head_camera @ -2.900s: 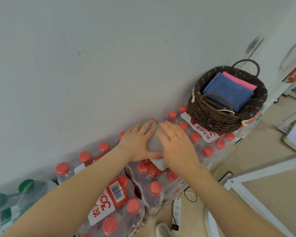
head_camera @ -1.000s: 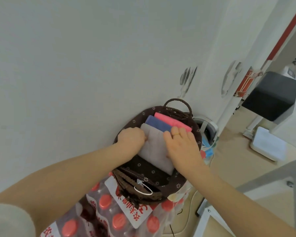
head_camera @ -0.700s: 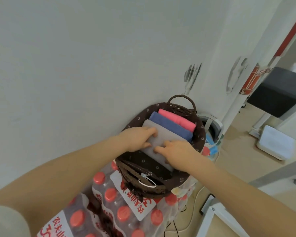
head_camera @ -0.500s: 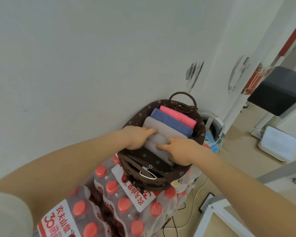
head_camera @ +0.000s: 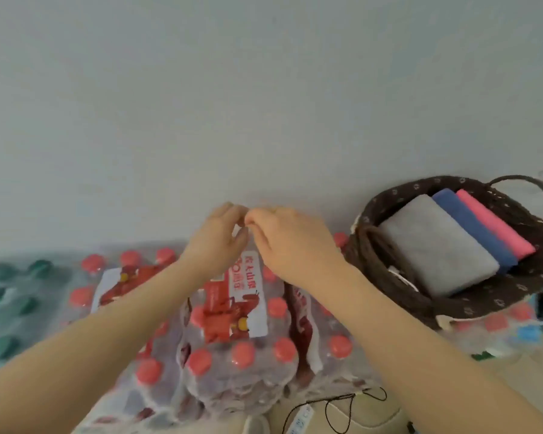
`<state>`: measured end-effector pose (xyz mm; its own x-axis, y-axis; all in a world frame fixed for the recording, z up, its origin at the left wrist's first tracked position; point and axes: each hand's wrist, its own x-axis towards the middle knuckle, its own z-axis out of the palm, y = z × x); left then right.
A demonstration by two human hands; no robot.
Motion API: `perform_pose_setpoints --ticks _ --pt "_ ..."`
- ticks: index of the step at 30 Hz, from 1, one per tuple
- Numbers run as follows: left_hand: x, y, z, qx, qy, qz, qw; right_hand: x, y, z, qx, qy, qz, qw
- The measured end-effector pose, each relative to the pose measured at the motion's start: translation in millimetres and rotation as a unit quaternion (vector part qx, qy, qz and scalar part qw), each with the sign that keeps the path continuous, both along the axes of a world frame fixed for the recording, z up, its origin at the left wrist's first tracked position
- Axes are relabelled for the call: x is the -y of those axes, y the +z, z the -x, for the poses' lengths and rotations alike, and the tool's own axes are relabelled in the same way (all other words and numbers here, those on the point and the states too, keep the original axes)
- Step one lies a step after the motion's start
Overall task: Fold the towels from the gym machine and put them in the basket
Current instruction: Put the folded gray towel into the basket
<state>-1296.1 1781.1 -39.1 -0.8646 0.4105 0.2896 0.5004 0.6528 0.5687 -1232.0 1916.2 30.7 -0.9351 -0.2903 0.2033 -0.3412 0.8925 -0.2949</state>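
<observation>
Towels lie folded in the basket (head_camera: 389, 264) at the right: a grey towel (head_camera: 436, 245) nearest, a blue towel (head_camera: 474, 227) touching its far side, and a pink towel (head_camera: 496, 227) beyond that, all three side by side and tilted the same way. The basket sits on shrink-wrapped bottle packs (head_camera: 232, 324) with red caps, against a pale wall (head_camera: 232, 89). Both hands hover over the packs, well to the left of the basket, fingertips meeting. The left hand (head_camera: 220, 242) has its fingers curled in and holds nothing that shows; the right hand (head_camera: 289, 242) is likewise loosely curled and empty. Green-capped bottles (head_camera: 10, 296) blur at the far left, and a black cord (head_camera: 336, 408) trails on the floor below.
</observation>
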Motion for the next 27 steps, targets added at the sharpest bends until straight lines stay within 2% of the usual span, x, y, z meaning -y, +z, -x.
perform_pose_setpoints --ticks 3,6,9,13,18,23,25,27 --pt "88.7 -24.3 -45.4 0.037 0.119 0.053 0.991 69.4 -36.6 0.2 0.079 0.094 -0.064 0.99" --pt "169.3 -41.8 -112.0 0.102 0.218 0.105 0.965 144.7 -63.8 -11.4 0.101 0.194 -0.122 0.968" --pt "246.5 -50.2 -191.6 0.155 0.337 0.101 0.923 232.5 -72.9 -47.7 0.105 0.327 -0.194 0.919" --pt "331.6 -50.7 -323.2 0.199 0.465 0.042 0.862 351.1 -77.3 -141.8 0.093 0.467 -0.226 0.85" --pt "413.7 -64.2 -525.6 0.306 0.586 -0.003 0.751 470.7 -115.2 -300.1 0.123 0.568 -0.242 0.777" --pt "454.7 -75.6 -711.9 0.337 0.706 -0.096 0.616 556.8 -140.8 -444.6 0.171 0.661 -0.292 0.67" --pt "467.4 -79.1 -765.2 0.324 0.758 -0.126 0.552 589.3 -147.9 -486.3 0.176 0.678 -0.278 0.658" --pt "484.5 -81.2 -809.1 0.299 0.796 -0.159 0.502 623.4 -152.6 -520.5 0.187 0.682 -0.253 0.66"
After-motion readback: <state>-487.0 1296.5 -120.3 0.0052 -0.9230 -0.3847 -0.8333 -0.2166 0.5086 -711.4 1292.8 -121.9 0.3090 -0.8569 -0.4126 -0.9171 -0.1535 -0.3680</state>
